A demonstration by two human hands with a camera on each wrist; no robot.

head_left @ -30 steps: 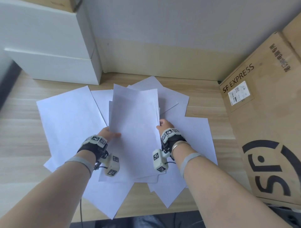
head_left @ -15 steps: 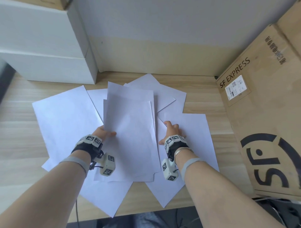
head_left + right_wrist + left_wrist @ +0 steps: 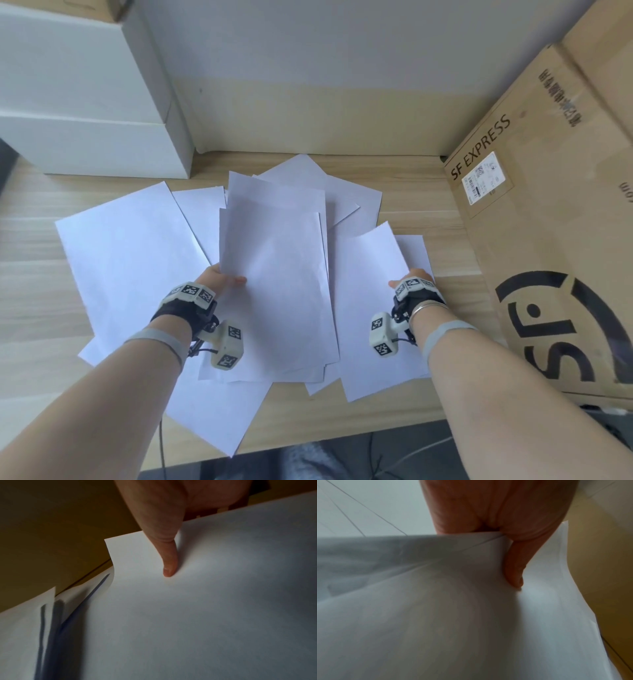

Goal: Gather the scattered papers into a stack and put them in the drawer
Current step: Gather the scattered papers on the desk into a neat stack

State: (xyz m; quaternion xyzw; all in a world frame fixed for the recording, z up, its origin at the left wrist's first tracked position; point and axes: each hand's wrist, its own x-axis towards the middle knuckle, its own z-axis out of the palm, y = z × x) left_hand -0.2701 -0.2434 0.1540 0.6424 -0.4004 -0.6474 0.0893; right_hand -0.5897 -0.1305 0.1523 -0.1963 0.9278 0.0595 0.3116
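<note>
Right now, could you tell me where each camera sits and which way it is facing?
Head: on the person's head, looking forward and down at the desk; both forearms, left hand and right hand show.
Left wrist: looks along the left hand; thumb pinching the held stack.
Right wrist: looks along the right hand; thumb on a single sheet.
Head and left wrist share the stack.

White papers [image 3: 126, 246]; brown box [image 3: 555, 240] (black lettering); pale woodgrain desk [image 3: 30, 274].
</note>
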